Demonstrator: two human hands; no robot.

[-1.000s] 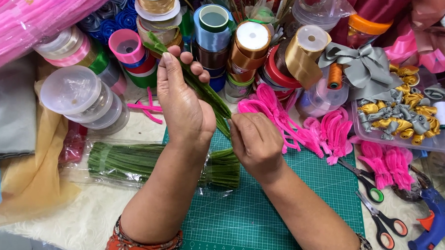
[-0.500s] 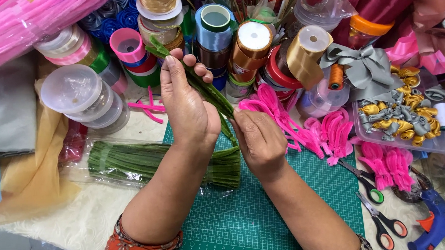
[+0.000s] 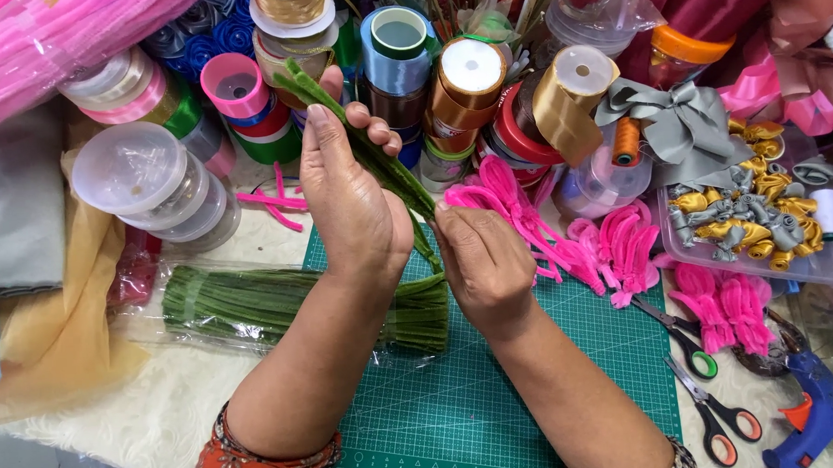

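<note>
Green chenille stems are gripped by both the left hand and the right hand; ribbon spools are crowded behind, and gold and grey ribbon roses are kept in a clear tray.

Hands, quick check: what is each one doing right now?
Left hand: closed around the green pipe cleaners, holding them up.
Right hand: fingertips pinched on the lower end of the same green pipe cleaners.
</note>
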